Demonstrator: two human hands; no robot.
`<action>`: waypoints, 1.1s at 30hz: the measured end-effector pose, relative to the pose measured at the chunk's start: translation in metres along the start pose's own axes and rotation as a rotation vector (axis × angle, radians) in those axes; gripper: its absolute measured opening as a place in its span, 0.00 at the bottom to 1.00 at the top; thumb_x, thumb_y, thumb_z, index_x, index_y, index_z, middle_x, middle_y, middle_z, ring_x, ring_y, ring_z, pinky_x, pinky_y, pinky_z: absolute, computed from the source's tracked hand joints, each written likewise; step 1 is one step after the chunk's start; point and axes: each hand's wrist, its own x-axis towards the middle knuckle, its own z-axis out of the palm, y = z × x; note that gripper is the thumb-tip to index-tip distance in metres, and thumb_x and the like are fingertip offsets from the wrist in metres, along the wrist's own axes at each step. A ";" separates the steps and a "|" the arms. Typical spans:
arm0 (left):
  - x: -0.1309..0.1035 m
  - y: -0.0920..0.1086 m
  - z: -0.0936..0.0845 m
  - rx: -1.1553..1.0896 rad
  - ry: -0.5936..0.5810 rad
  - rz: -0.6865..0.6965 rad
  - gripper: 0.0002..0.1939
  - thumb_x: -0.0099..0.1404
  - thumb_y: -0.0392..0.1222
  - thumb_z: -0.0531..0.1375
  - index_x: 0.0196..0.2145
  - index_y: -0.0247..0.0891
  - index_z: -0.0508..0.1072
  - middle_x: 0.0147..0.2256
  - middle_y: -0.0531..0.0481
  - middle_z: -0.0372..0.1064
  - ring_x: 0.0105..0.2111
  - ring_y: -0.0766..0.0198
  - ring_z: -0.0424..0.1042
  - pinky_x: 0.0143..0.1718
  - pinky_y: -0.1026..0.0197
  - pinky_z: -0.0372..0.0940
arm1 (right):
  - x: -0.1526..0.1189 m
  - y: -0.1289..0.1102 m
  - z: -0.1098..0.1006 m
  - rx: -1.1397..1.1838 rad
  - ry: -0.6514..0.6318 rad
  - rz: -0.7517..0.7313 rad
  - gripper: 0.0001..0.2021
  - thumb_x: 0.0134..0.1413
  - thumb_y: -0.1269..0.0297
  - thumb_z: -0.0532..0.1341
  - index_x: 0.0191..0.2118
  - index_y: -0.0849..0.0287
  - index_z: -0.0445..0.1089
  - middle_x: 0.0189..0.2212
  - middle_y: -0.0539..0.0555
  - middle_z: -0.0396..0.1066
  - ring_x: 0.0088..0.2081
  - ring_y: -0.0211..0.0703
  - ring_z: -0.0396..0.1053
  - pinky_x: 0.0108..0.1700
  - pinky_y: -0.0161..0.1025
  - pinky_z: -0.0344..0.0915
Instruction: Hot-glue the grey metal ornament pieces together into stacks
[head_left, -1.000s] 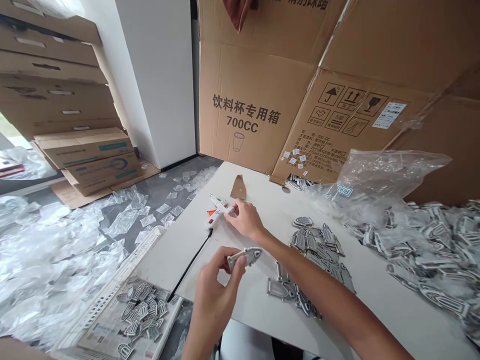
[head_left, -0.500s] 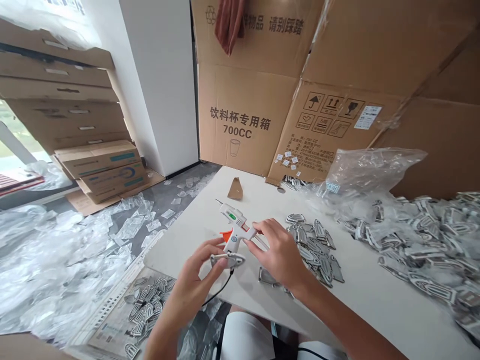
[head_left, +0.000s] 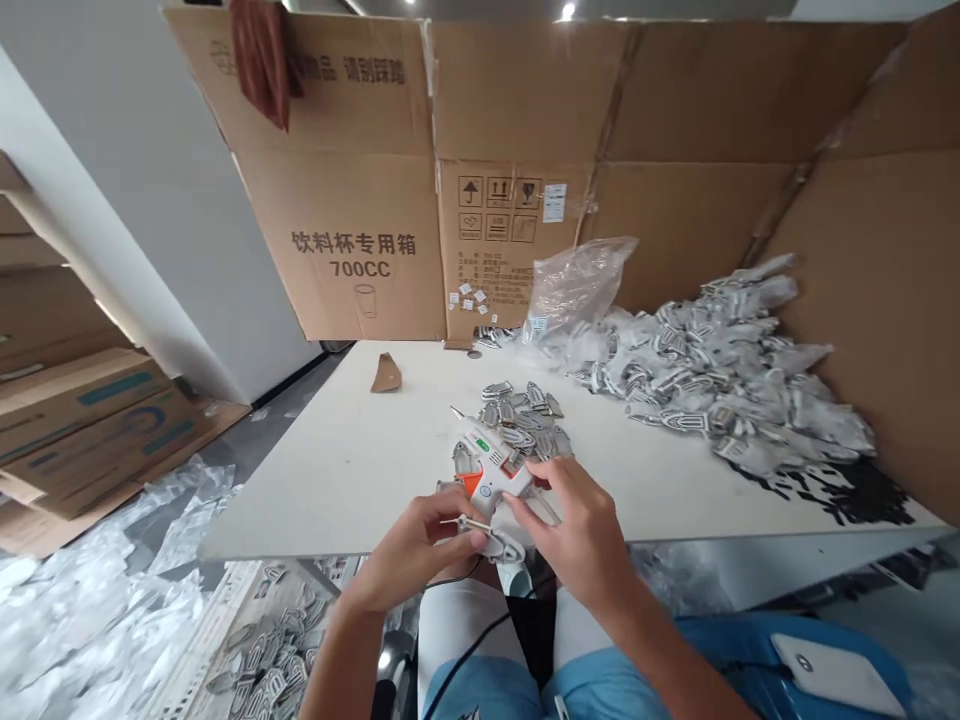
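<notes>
A white hot glue gun point(head_left: 487, 465) with an orange trigger is held up over the front part of the table, nozzle pointing away to the upper left. My right hand point(head_left: 574, 515) pinches its rear end between thumb and fingers. In my left hand point(head_left: 420, 545), thumb and fingers grip a small grey boat-shaped frame piece point(head_left: 504, 546), close by the gun's handle; the fingertips behind are partly hidden. Just beyond the gun lies a loose pile of similar grey pieces point(head_left: 536, 415). A black cord point(head_left: 480, 635) hangs across my lap.
Many bagged grey pieces point(head_left: 690, 350) are heaped at the right, beside a clear plastic bag point(head_left: 577, 285). Black strips point(head_left: 862, 495) lie near the right edge. A cardboard scrap point(head_left: 386, 373) rests at left. Cardboard walls point(head_left: 352, 200) stand behind. More pieces point(head_left: 270, 660) lie below left.
My view has swung to the right, showing more of the bagged heap and a blue stool-like surface. Both hands keep their grips, and the gun now appears in front of the loose pile.
</notes>
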 end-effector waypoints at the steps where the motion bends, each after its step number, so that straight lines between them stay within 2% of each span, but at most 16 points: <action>1: 0.004 0.000 0.007 -0.008 -0.001 0.005 0.17 0.68 0.57 0.68 0.37 0.38 0.81 0.41 0.44 0.76 0.42 0.58 0.74 0.48 0.56 0.71 | -0.005 0.004 -0.009 0.037 -0.004 0.073 0.09 0.66 0.58 0.67 0.49 0.49 0.72 0.38 0.57 0.76 0.41 0.58 0.75 0.43 0.52 0.73; 3: 0.011 0.000 0.017 -0.041 -0.006 0.008 0.19 0.67 0.58 0.69 0.35 0.37 0.81 0.39 0.43 0.75 0.40 0.58 0.73 0.45 0.57 0.71 | -0.010 0.015 -0.030 0.199 -0.085 0.246 0.13 0.66 0.51 0.68 0.51 0.48 0.73 0.44 0.58 0.78 0.46 0.59 0.76 0.48 0.53 0.74; 5: 0.017 0.001 0.023 -0.093 -0.007 0.003 0.22 0.66 0.60 0.69 0.33 0.35 0.80 0.39 0.42 0.76 0.39 0.57 0.73 0.43 0.57 0.70 | -0.012 0.033 -0.052 0.497 -0.230 0.431 0.18 0.73 0.46 0.60 0.60 0.47 0.72 0.53 0.58 0.78 0.52 0.57 0.77 0.56 0.53 0.73; 7: 0.023 0.003 0.026 -0.132 0.017 0.000 0.23 0.64 0.61 0.70 0.31 0.35 0.80 0.39 0.41 0.76 0.37 0.57 0.73 0.40 0.56 0.70 | -0.012 0.052 -0.068 0.767 -0.204 0.540 0.26 0.77 0.41 0.46 0.60 0.49 0.72 0.50 0.60 0.79 0.47 0.56 0.79 0.53 0.54 0.75; 9: 0.026 0.005 0.028 -0.155 0.049 0.012 0.23 0.64 0.61 0.70 0.31 0.36 0.80 0.38 0.42 0.75 0.36 0.57 0.73 0.39 0.56 0.70 | -0.010 0.065 -0.072 0.804 -0.266 0.585 0.22 0.76 0.43 0.52 0.58 0.50 0.74 0.47 0.58 0.79 0.41 0.52 0.79 0.47 0.50 0.76; 12: 0.026 0.009 0.033 -0.198 0.086 0.030 0.21 0.65 0.59 0.70 0.32 0.36 0.81 0.38 0.42 0.74 0.37 0.57 0.72 0.40 0.56 0.70 | -0.004 0.067 -0.054 0.820 -0.430 0.551 0.17 0.70 0.47 0.64 0.55 0.49 0.77 0.46 0.56 0.78 0.40 0.50 0.78 0.43 0.46 0.76; 14: 0.024 0.010 0.037 -0.230 0.108 0.009 0.20 0.65 0.58 0.71 0.33 0.36 0.81 0.38 0.43 0.73 0.37 0.58 0.71 0.39 0.57 0.69 | 0.000 0.058 -0.033 0.925 -0.451 0.500 0.17 0.68 0.47 0.66 0.55 0.47 0.78 0.46 0.56 0.78 0.43 0.52 0.77 0.44 0.47 0.76; 16: 0.022 0.010 0.039 -0.249 0.122 -0.009 0.18 0.66 0.56 0.70 0.34 0.36 0.81 0.38 0.44 0.71 0.35 0.60 0.70 0.37 0.59 0.68 | 0.003 0.048 -0.012 0.984 -0.451 0.464 0.19 0.65 0.47 0.69 0.58 0.45 0.78 0.50 0.56 0.78 0.49 0.56 0.77 0.53 0.52 0.74; 18: 0.021 0.009 0.039 -0.252 0.120 -0.006 0.16 0.67 0.53 0.70 0.35 0.36 0.81 0.38 0.45 0.69 0.35 0.62 0.69 0.35 0.62 0.66 | 0.003 0.040 0.005 1.089 -0.458 0.456 0.22 0.64 0.47 0.70 0.61 0.41 0.76 0.56 0.56 0.77 0.57 0.60 0.75 0.64 0.58 0.68; 20: 0.022 0.007 0.039 -0.245 0.106 -0.012 0.13 0.68 0.51 0.70 0.35 0.37 0.81 0.39 0.45 0.69 0.35 0.63 0.69 0.34 0.63 0.66 | 0.001 0.037 0.018 1.203 -0.447 0.499 0.25 0.63 0.45 0.70 0.64 0.39 0.74 0.61 0.54 0.75 0.64 0.61 0.70 0.70 0.60 0.60; 22: 0.023 0.005 0.039 -0.238 0.089 -0.025 0.12 0.69 0.49 0.69 0.36 0.37 0.82 0.41 0.45 0.70 0.36 0.63 0.69 0.34 0.63 0.66 | -0.003 0.038 0.026 1.266 -0.418 0.581 0.27 0.64 0.43 0.68 0.65 0.40 0.74 0.63 0.55 0.74 0.68 0.61 0.66 0.72 0.61 0.56; 26: 0.030 -0.002 0.050 -0.260 0.043 -0.049 0.12 0.70 0.49 0.69 0.37 0.37 0.82 0.41 0.44 0.73 0.38 0.61 0.72 0.40 0.60 0.70 | -0.013 0.042 0.040 1.335 -0.343 0.653 0.31 0.61 0.39 0.69 0.65 0.46 0.74 0.62 0.58 0.74 0.67 0.62 0.67 0.71 0.60 0.58; 30: 0.034 -0.003 0.061 -0.255 0.073 -0.070 0.12 0.70 0.51 0.68 0.38 0.38 0.83 0.46 0.42 0.77 0.42 0.58 0.75 0.46 0.56 0.72 | -0.018 0.041 0.047 1.403 -0.216 0.710 0.26 0.58 0.41 0.72 0.58 0.48 0.78 0.58 0.59 0.78 0.64 0.63 0.70 0.70 0.62 0.60; 33: 0.031 0.005 0.059 -0.186 0.073 -0.089 0.13 0.69 0.52 0.69 0.37 0.38 0.84 0.50 0.40 0.78 0.46 0.54 0.76 0.50 0.54 0.72 | -0.018 0.037 0.046 1.496 -0.194 0.667 0.22 0.61 0.46 0.71 0.57 0.47 0.78 0.60 0.58 0.77 0.65 0.62 0.70 0.71 0.62 0.58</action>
